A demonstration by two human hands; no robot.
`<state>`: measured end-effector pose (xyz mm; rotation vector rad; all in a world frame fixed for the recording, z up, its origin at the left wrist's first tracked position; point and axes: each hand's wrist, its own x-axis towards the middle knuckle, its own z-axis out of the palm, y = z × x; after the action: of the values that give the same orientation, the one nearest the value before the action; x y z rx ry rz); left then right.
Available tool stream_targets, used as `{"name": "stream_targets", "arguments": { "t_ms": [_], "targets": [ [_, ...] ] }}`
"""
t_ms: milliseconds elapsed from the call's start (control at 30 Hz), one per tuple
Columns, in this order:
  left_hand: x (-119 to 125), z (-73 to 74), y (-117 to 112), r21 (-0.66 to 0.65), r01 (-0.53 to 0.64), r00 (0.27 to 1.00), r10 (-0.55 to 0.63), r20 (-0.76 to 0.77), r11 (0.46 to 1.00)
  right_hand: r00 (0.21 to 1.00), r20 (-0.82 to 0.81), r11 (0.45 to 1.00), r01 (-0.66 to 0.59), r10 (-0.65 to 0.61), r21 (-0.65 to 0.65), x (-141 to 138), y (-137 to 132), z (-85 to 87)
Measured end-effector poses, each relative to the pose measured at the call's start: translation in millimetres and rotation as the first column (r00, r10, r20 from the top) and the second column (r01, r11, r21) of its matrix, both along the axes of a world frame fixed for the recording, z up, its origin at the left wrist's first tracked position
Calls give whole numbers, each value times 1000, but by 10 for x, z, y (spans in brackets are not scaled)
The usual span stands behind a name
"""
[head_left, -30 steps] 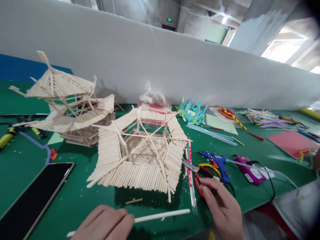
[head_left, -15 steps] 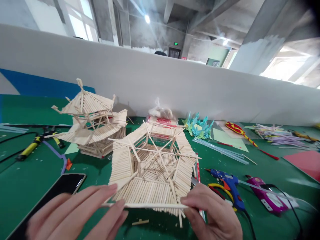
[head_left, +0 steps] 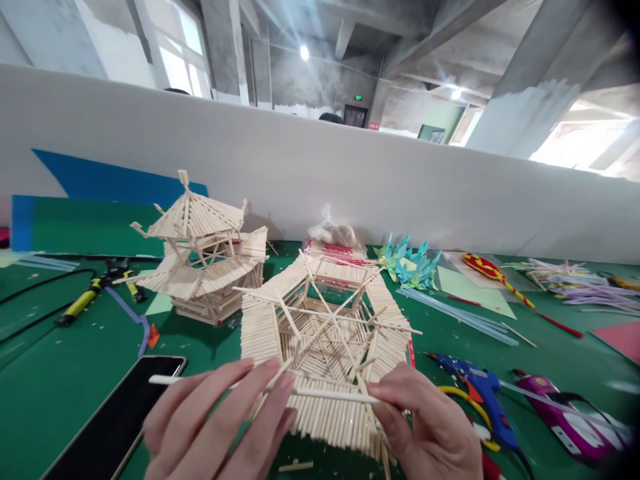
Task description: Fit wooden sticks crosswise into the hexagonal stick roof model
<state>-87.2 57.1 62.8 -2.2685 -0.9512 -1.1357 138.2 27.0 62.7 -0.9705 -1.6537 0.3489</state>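
A thin pale wooden stick (head_left: 333, 395) lies almost level between my hands. My left hand (head_left: 223, 417) has its fingers closed around the stick, whose left end sticks out past the knuckles. The right end is pinched between thumb and forefinger of my right hand (head_left: 425, 417). Just behind and below the stick sits an open six-sided roof frame of wooden sticks (head_left: 325, 417), with crossed sticks over its middle. I cannot tell whether the held stick touches it. A two-tiered stick pavilion (head_left: 207, 277) stands beyond to the left.
A phone (head_left: 115, 420) lies at left, near yellow-black tools (head_left: 83, 303). On the right are a blue glue gun (head_left: 487, 393), yellow-handled pliers (head_left: 470, 407) and a purple device (head_left: 560, 413). A teal paper model (head_left: 407, 260) stands behind, before a white partition (head_left: 300, 167).
My left hand has slid rightward along the stick, so more of its left end shows. The right hand keeps its pinch. The whole view has shifted slightly.
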Motion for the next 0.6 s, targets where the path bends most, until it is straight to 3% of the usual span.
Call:
{"name": "stream_targets", "arguments": {
  "t_ms": [200,300,433,600],
  "targets": [
    [66,32,89,-150,212,971,-225,-77,966,997,47,996,-65,63,59,-18,9,14],
    [8,34,186,-157,242,956,-263,-129,957,999,-24,997,36,-35,63,-13,-5,-30],
    [-76,69,348,-95,246,937,-261,-232,965,960,-86,963,268,-267,-8,58,-14,-148],
    [-95,177,445,-143,242,917,-274,-290,960,954,37,953,300,-298,-52,158,26,-200]
  ]
}}
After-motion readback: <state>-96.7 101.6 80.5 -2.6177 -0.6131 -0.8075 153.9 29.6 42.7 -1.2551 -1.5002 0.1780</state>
